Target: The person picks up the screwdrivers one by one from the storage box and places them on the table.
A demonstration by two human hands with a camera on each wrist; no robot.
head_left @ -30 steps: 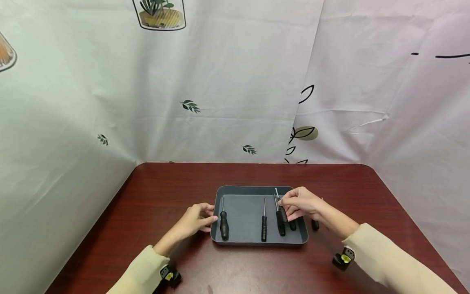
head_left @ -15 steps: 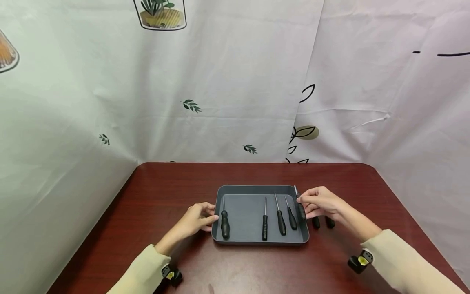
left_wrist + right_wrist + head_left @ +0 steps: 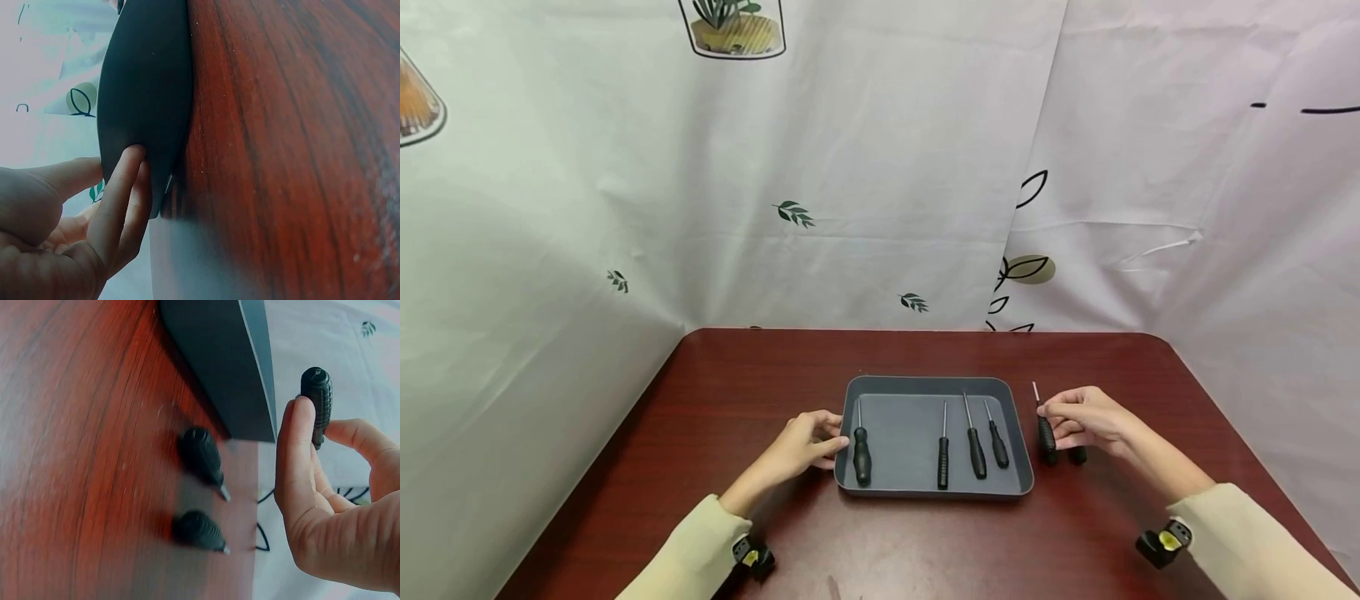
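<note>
My left hand (image 3: 805, 443) holds the left side of a grey rectangular tray (image 3: 901, 450), thumb at the rim and fingers against the outer wall (image 3: 147, 87). Inside the tray, a thick-handled screwdriver (image 3: 862, 457) lies at the left. Three more black-handled ones, a ribbed screwdriver (image 3: 943, 462), a longer screwdriver (image 3: 977, 452) and a short screwdriver (image 3: 998, 446), lie toward the right. Beyond the tray's right side, my right hand (image 3: 1088, 419) pinches a ribbed black screwdriver (image 3: 321, 403) between thumb and fingers, raised above the table with its shaft pointing away.
On the reddish-brown table (image 3: 760, 367), two more black-handled screwdrivers lie right of the tray: one screwdriver (image 3: 203, 456) nearer it, another screwdriver (image 3: 201, 530) farther out. In the head view my right hand partly covers them. A white printed curtain (image 3: 880, 167) hangs behind the table.
My right hand has carried the ribbed screwdriver rightward from over the tray, across its right rim, to above the table beside it. My left hand keeps its hold on the tray.
</note>
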